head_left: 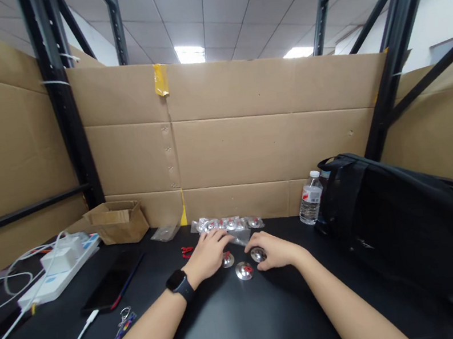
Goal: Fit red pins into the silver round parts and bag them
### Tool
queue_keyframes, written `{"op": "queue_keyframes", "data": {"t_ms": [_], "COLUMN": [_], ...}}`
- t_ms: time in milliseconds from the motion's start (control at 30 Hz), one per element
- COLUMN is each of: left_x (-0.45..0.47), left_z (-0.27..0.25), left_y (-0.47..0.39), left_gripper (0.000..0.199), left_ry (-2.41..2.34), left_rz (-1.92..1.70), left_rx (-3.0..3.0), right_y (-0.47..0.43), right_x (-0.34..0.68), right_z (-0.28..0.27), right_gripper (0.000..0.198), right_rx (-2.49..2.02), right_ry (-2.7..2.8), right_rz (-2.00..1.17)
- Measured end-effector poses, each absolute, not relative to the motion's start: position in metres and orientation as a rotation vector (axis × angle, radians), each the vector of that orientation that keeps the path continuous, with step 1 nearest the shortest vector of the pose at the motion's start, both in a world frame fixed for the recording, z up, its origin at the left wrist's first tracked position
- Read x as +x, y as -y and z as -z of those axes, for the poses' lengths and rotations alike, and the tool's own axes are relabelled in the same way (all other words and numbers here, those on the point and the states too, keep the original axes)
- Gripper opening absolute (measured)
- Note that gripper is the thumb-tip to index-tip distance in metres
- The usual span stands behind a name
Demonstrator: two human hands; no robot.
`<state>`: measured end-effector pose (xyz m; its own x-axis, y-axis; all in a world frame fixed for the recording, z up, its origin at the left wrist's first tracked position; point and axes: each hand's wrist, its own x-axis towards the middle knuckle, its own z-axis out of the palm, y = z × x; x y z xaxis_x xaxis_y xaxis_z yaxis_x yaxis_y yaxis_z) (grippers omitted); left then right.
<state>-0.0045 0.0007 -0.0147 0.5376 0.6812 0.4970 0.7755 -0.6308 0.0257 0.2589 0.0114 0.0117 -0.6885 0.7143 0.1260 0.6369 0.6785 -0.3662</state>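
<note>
Three small shiny, domed metal discs with red marks lie close together on the black table [236, 330]. My right hand [277, 249] curls its thumb and fingers around the right-hand disc [259, 254]. Just beside the left-hand disc [228, 260] is my left hand [208, 254], palm down, its fingers stretched out over the table; its thumb is partly hidden. The nearest disc [244, 271] lies between the hands, touched by neither. Behind them is a row of similar discs in clear plastic bags [231, 224]. A clear bag [241, 236] lies just beyond my fingertips.
Small red pieces [187, 252] lie left of my left hand. Further left are a phone [113, 282] on a white cable, a keyring [124, 325], a power strip [61, 272] and a cardboard box [120, 222]. A water bottle [310, 200] and black backpack [397, 233] stand right.
</note>
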Motion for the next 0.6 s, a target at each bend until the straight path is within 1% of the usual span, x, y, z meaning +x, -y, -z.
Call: {"op": "queue_keyframes", "data": {"t_ms": [67,133,200,267,333,400,600], "left_x": [0.001,0.003,0.003,0.002,0.000,-0.002,-0.012], "left_z": [0.010,0.004,0.000,0.001,0.003,0.005,0.005], "left_y": [0.008,0.014,0.016,0.015,0.012,0.008,-0.002], "left_gripper": [0.052,0.044,0.027,0.015,0.015,0.018,0.021], "left_ry": [1.136,1.060,1.006,0.997,1.024,1.062,1.239], "left_rz": [0.676,0.651,0.600,0.541,0.510,0.516,0.468], "left_rx": [-2.611,-2.636,-2.677,-2.702,-2.699,-2.676,-2.711], "right_y": [-0.005,0.001,0.005,0.006,0.005,0.003,-0.001], "right_x": [0.253,0.247,0.241,0.237,0.235,0.234,0.234], "right_z": [-0.017,-0.020,-0.022,-0.021,-0.018,-0.014,-0.008], "right_gripper": [0.061,0.059,0.049,0.034,0.022,0.017,0.022], "right_rx": [-1.052,-1.007,-0.946,-0.901,-0.893,-0.902,-1.004], "right_ry": [2.659,2.675,2.685,2.702,2.716,2.724,2.711], "right_rz": [-0.421,-0.406,-0.413,-0.458,-0.516,-0.547,-0.420]}}
